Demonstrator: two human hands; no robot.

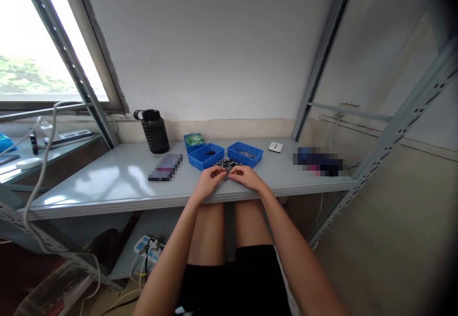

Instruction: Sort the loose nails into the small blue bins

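Observation:
A pile of small black and silver parts lies on the grey table near its front edge. My left hand and my right hand meet at the near side of this pile, fingertips pinched close together. What sits between the fingers is too small to name. Just behind the pile, a blue bin on the left holds a few dark pieces. The blue bin on the right has thin silvery pieces in it.
Behind the left bin is a smaller blue box with green-and-white contents. A black bottle and a blurred-out flat item stand left. To the right lie a white square object and a blurred dark bundle. Metal shelf posts flank the table.

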